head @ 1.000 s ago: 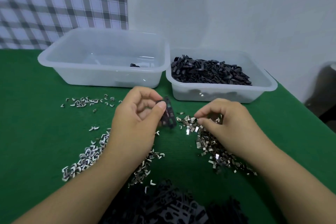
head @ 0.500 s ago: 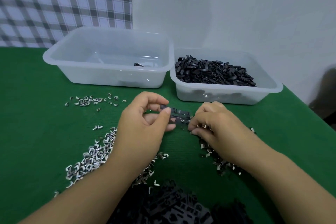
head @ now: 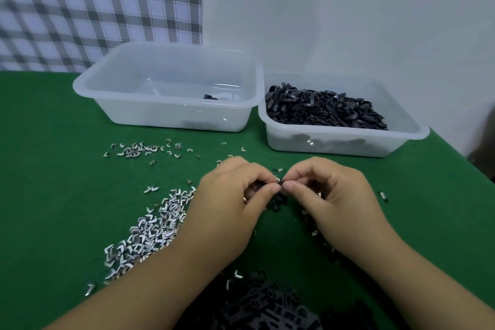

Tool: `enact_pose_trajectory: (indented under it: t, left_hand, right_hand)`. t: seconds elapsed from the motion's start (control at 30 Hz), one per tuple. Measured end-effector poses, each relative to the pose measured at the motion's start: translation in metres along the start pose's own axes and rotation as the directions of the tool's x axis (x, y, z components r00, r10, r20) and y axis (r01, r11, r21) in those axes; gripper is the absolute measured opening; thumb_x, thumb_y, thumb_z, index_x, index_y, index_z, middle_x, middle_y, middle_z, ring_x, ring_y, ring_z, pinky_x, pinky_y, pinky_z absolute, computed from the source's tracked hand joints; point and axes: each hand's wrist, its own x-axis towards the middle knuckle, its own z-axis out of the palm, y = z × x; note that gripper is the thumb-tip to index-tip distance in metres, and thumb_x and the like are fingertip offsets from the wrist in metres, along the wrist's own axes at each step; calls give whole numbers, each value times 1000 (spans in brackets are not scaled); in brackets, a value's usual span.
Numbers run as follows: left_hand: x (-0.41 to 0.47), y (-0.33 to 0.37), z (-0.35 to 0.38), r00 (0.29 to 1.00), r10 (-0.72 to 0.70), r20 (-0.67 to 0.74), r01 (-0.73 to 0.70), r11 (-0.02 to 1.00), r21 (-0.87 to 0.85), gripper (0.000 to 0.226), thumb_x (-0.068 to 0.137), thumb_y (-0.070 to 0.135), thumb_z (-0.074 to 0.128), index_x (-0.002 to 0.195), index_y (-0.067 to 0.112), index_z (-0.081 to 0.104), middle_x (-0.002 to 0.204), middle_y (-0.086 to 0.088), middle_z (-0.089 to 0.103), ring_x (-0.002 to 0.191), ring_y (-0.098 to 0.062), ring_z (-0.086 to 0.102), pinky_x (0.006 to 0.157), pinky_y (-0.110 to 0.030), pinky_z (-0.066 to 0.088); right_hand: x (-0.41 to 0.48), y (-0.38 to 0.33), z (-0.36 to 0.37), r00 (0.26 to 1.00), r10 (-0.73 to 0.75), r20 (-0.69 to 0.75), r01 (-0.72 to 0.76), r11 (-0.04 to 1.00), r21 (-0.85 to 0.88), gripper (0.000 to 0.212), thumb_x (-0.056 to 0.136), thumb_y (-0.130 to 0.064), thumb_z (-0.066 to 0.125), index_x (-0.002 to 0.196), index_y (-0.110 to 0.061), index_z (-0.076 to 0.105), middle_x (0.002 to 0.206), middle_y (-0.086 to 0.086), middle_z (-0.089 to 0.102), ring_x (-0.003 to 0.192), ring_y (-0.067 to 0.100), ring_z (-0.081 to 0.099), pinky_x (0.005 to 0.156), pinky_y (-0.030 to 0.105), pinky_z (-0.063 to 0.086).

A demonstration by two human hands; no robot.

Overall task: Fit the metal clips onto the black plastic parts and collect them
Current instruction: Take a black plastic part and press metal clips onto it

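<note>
L hand (head: 230, 203), R hand (head: 329, 195), pinching blk part (head: 277, 199)

Left hand (head: 230, 203) and right hand (head: 329, 195) meet, fingers curled, seemingly pinching.

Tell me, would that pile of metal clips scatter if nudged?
Probably: the clips lie loose and small, with strays already spread over the green cloth. Bent and angular, they likely won't roll. The cloth may slow sliding.
</note>
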Motion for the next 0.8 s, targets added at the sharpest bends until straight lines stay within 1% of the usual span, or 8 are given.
enact_pose_trajectory:
  t: [0.2, 0.3, 0.37, 0.43, 0.5, 0.63, 0.7, 0.8]
  left_hand:
    - [-1, 0, 0, 999, 41, -9, -40, 997, 61, 5, 78, 22, 66, 75, 25, 69, 67, 12, 55, 68, -5, 52, 66, -9, 39]
    - [0, 0, 0, 995, -33, -98, 39, 998, 58, 15, 78, 14, 70, 68, 25, 66, 63, 9, 55, 67, -8, 53, 62, -8, 38]
    - [1, 0, -1, 986, -99, -137, 101, 995, 6, 18, 76, 14, 69, 65, 27, 65, 62, 9, 55, 66, -7, 53, 61, -6, 38]
    - [2, 0, -2, 978, -146, -147, 139, 989, -56, 19, 76, 15, 68, 63, 29, 64, 62, 10, 55, 64, -7, 54, 59, -4, 38]
    - [2, 0, -1, 976, -176, -132, 163, 981, -106, 19, 77, 15, 68, 63, 28, 65, 63, 8, 56, 60, -9, 54, 56, -6, 39]
    - [2, 1, -1, 979, -180, -90, 166, 974, -152, 15, 75, 19, 67, 63, 28, 67, 60, 5, 57, 56, -10, 53, 55, -7, 38]
    - [2, 1, -1, 978, -198, -63, 184, 967, -177, 14, 75, 21, 67, 63, 27, 68, 60, 4, 57, 52, -9, 52, 52, -8, 39]
    - [1, 0, 0, 970, -244, -15, 233, 941, -244, 11, 78, 21, 68, 70, 28, 70, 65, 4, 61, 46, -9, 55, 48, -18, 45]
  right_hand:
    - [0, -1, 0, 999, -48, 1, 48, 999, -22, 14, 76, -14, 73, 75, -27, 68, 70, -12, 65, 61, 8, 58, 59, 17, 47]
    - [-1, 1, -1, 998, -70, -4, 69, 994, -81, 12, 76, -16, 73, 76, -27, 68, 69, -14, 65, 64, 4, 59, 60, 12, 45]
    - [0, 5, -4, 998, -69, 4, 69, 987, -147, 10, 77, -17, 71, 75, -27, 68, 69, -14, 64, 64, 3, 58, 61, 11, 43]
    - [0, 7, -7, 995, -102, -6, 98, 971, -218, 7, 76, -19, 73, 79, -25, 71, 71, -15, 64, 74, 4, 58, 73, 20, 47]
    - [1, 6, -8, 982, -184, -52, 162, 947, -278, 13, 74, -22, 76, 86, -22, 73, 82, -12, 65, 87, 11, 57, 82, 30, 47]
    - [1, 5, -2, 921, -371, -119, 316, 890, -328, 14, 74, -20, 74, 87, -14, 73, 82, -4, 65, 83, 18, 58, 77, 34, 48]
    - [0, 5, 0, 904, -409, -126, 352, 877, -326, 10, 75, -18, 73, 83, -12, 73, 78, -3, 65, 79, 18, 57, 73, 34, 47]
    - [0, 4, 0, 893, -434, -119, 375, 863, -339, 4, 77, -17, 72, 79, -13, 72, 75, -4, 65, 76, 16, 56, 71, 32, 47]
